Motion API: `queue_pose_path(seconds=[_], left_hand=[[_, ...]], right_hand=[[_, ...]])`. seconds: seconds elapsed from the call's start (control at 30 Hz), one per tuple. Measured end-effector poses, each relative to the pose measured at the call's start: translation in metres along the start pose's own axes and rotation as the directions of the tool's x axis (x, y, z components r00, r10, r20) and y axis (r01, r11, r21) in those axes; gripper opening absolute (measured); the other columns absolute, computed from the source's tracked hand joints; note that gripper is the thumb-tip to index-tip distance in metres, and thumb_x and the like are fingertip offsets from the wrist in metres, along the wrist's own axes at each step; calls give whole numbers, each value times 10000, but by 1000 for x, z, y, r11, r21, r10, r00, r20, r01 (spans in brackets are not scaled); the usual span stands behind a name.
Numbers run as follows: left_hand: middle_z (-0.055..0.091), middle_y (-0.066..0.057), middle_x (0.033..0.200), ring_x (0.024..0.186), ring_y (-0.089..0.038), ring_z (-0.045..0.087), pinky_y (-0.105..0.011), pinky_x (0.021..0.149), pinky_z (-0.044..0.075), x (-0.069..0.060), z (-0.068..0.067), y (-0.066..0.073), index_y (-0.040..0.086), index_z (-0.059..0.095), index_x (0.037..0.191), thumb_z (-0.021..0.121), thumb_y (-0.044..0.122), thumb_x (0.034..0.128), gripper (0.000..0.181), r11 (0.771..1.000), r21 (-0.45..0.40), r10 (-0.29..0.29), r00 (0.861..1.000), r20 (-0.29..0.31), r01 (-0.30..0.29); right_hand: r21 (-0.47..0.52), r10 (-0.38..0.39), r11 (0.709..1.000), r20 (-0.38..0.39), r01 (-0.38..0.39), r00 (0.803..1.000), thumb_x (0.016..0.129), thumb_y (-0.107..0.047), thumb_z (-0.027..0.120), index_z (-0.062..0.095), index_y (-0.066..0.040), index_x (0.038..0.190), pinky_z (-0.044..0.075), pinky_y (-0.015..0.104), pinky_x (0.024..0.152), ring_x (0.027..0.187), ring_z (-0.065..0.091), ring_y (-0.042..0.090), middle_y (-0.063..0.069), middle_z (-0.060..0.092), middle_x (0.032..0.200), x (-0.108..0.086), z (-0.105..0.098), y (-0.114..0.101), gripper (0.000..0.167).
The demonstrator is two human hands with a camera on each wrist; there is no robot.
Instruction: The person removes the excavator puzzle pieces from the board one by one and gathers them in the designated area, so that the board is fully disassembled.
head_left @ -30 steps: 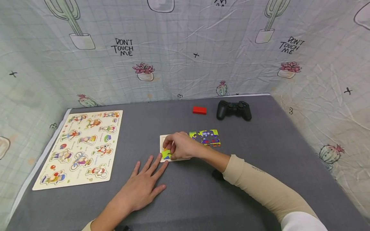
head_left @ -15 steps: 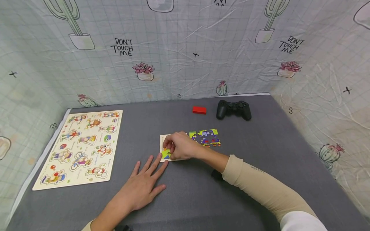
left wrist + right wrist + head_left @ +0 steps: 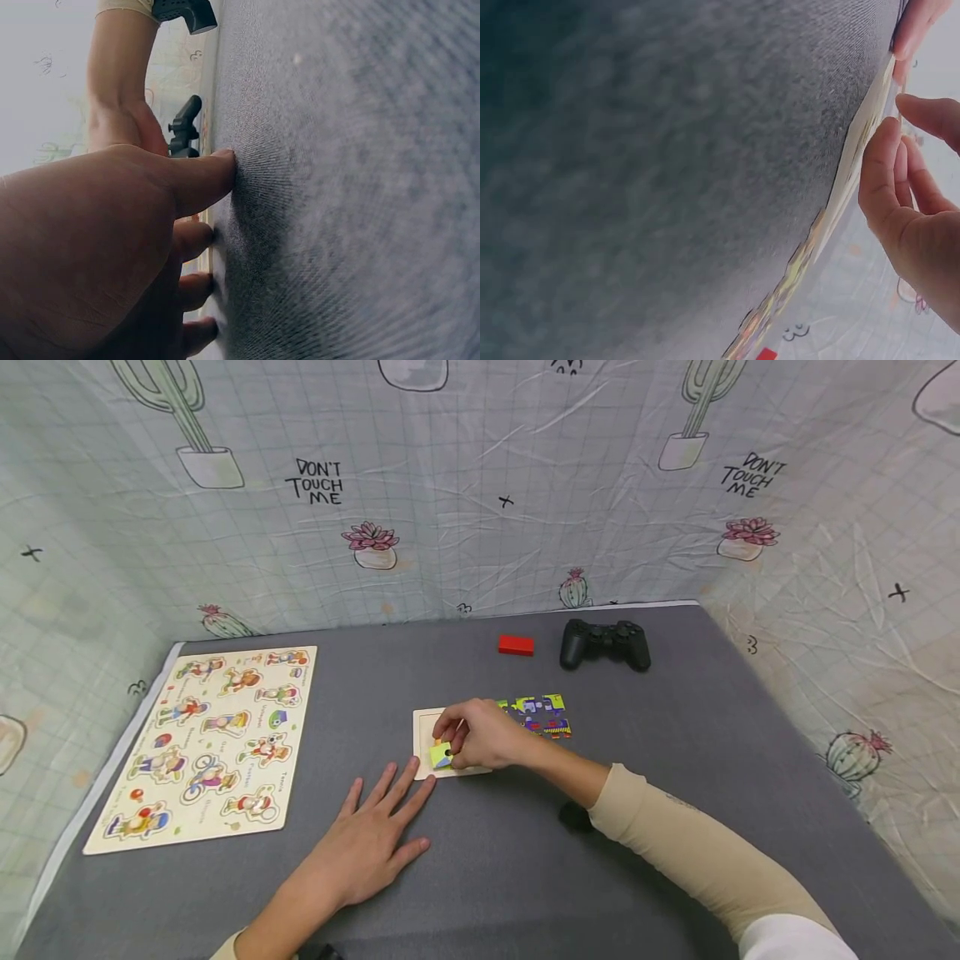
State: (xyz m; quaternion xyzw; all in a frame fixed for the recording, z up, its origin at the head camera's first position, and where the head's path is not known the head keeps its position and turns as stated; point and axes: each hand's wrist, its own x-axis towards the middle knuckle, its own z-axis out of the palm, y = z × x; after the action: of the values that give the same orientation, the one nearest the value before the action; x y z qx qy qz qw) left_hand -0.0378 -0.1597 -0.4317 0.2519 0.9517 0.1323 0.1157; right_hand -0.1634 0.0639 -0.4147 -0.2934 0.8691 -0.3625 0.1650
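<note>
My right hand pinches a yellow-green jigsaw piece between thumb and fingers over the small wooden puzzle tray. In the right wrist view, the pinched piece shows only as a thin edge at the fingertips. Much of the tray's inside is hidden by that hand. Spread out on the grey tabletop lies my left hand, its foremost fingertips at the tray's near left corner. Several loose jigsaw pieces, yellow-green and purple, lie just right of the tray, partly behind the right hand.
A large wooden picture puzzle board with cartoon figures lies on the left. Toward the back are a red block and a black game controller. Printed cloth hangs behind the table.
The jigsaw piece in my right hand has shifted a little right from the tray's near left corner and turned slightly. My left hand has stayed in place.
</note>
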Motion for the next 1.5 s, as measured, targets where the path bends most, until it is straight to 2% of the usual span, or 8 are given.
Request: queue_pose_path(seconds=[0.33, 0.73, 1.03, 1.27, 1.5], left_hand=[[173, -63, 1754, 1593, -401, 230, -755, 1189, 217, 0, 1, -1, 216, 355, 1641, 608, 506, 1026, 726, 1000, 10, 10, 1000, -13, -10], [178, -62, 1752, 1593, -398, 231, -745, 1197, 215, -1, 3, -2, 213, 361, 1638, 616, 503, 1021, 728, 1000, 7, 10, 1000, -17, -10], [164, -54, 1756, 1598, -391, 218, -747, 1199, 207, 0, 2, -2, 226, 343, 1646, 613, 511, 1021, 738, 1000, 4, 5, 1000, -8, -5], [165, -54, 1755, 1597, -394, 221, -747, 1202, 202, 0, 1, -1, 225, 349, 1643, 617, 513, 1018, 739, 1000, 5, -3, 1000, -1, 3], [155, -50, 1758, 1602, -392, 207, -747, 1204, 195, 1, 1, 0, 227, 342, 1646, 616, 513, 1018, 742, 1000, 4, -8, 1000, 5, 8]], right_hand=[[74, 18, 997, -22, -17, 1000, 734, 71, 820, 756, -65, 1053, 548, 206, 691, 777, 685, 104, 52, 731, 925, -10, -5, 6, 353], [85, 58, 995, -53, -53, 997, 731, 83, 757, 756, -80, 1074, 525, 241, 676, 783, 656, 108, 29, 719, 901, -24, -12, 16, 380], [119, 97, 989, -65, -88, 993, 727, 65, 786, 753, -80, 1076, 539, 243, 704, 796, 652, 119, 33, 711, 919, -37, -18, 22, 379], [143, 134, 982, -71, -122, 989, 767, 48, 801, 753, -85, 1100, 565, 264, 745, 813, 669, 130, 41, 722, 951, -47, -21, 29, 363], [138, 157, 980, -73, -145, 985, 771, 47, 813, 757, -86, 1092, 572, 265, 753, 801, 667, 119, 31, 725, 931, -57, -26, 34, 352]])
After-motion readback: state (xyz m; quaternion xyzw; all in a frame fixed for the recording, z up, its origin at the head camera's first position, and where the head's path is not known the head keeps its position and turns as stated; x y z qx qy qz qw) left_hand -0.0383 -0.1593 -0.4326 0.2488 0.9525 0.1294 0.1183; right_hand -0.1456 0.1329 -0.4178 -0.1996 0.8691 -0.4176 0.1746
